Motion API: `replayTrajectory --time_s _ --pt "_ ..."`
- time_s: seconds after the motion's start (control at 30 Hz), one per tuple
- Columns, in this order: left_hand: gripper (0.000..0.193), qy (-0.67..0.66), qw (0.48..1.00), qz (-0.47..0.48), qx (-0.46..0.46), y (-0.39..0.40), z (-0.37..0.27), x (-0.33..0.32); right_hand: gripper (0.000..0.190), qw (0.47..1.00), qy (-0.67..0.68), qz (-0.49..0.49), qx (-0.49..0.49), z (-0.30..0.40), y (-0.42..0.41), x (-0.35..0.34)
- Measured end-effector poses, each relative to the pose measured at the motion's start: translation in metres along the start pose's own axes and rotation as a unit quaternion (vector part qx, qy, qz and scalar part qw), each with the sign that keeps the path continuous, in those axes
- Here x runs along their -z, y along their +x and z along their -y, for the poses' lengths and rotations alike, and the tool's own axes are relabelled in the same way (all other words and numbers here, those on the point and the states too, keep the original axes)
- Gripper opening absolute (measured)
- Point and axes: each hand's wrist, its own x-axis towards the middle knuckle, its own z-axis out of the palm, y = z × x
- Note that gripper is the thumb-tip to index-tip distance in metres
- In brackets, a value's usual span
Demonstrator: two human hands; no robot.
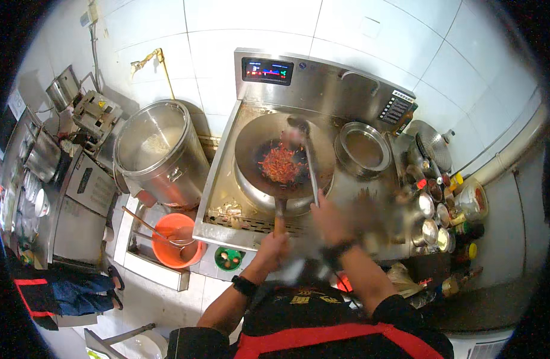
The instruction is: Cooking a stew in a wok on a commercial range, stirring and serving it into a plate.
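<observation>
A large wok sits on a stainless steel range. In its bottom lies a heap of reddish shredded food. My left hand is closed around the wok's wooden handle at the front edge. Gripped in my right hand, a long-handled metal ladle reaches over the wok. Its bowl is at the far right side of the wok, dark and blurred. A little steam or smear partly veils the food near the ladle.
Right of the wok stands a round steel pot of liquid. Several seasoning bowls and bottles line the right edge. At left are a tall steel stockpot, an orange bucket, and a green basin with eggs. Another person stands lower left.
</observation>
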Motion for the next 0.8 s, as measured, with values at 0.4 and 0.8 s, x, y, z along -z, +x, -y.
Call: replayTrajectory --time_s 0.4,0.8 --pt "0.016 -0.012 0.998 0.047 0.029 -0.02 -0.031 0.012 0.059 0.938 -0.254 0.075 0.225 -0.121 -0.116 0.122" --pt "0.016 -0.01 1.0 -0.014 0.0 -0.005 -0.006 -0.009 0.06 0.99 -0.08 0.075 0.093 -0.037 -0.041 0.039"
